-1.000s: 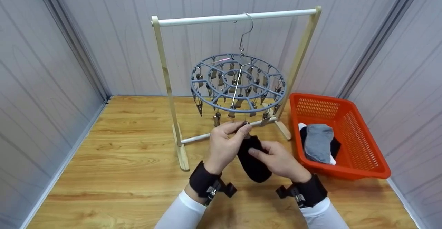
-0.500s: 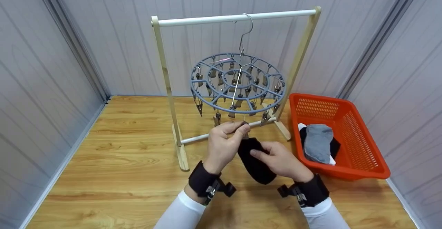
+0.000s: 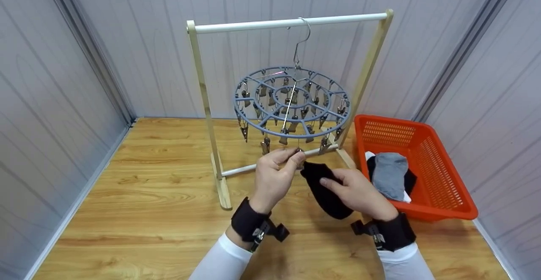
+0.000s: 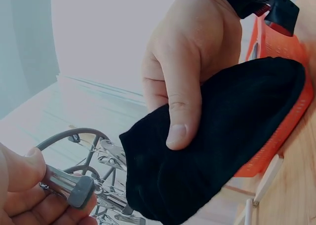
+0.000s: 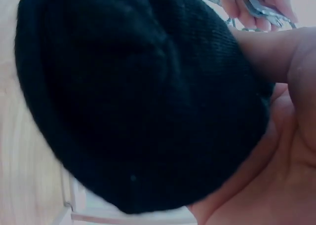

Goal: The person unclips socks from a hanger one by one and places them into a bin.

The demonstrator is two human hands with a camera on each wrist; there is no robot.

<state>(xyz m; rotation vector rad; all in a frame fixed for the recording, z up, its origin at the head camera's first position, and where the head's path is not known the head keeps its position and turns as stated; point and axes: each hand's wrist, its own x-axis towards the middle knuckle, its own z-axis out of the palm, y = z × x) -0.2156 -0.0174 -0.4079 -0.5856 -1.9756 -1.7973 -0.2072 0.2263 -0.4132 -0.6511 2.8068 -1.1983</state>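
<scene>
A black sock (image 3: 325, 191) is pinched between the thumb and fingers of my right hand (image 3: 359, 191), its cuff end toward the left. My left hand (image 3: 277, 174) pinches a metal clip (image 4: 69, 185) that hangs from the front of a round grey drying hanger (image 3: 270, 130). In the left wrist view the sock's cuff lies apart from the clip. Several other clips dangle from the hanger's rings with nothing in them. The sock covers most of the right wrist view.
The hanger hooks over the white bar (image 3: 253, 25) of a wooden-legged rack (image 3: 200, 90). At the right stands an orange basket (image 3: 448, 166) holding a grey sock (image 3: 389, 174) on top of black and white cloth. Panelled walls enclose the wooden surface (image 3: 148, 187).
My right hand has drawn the black sock to the right, away from the clip. My left hand stays almost still at the clip.
</scene>
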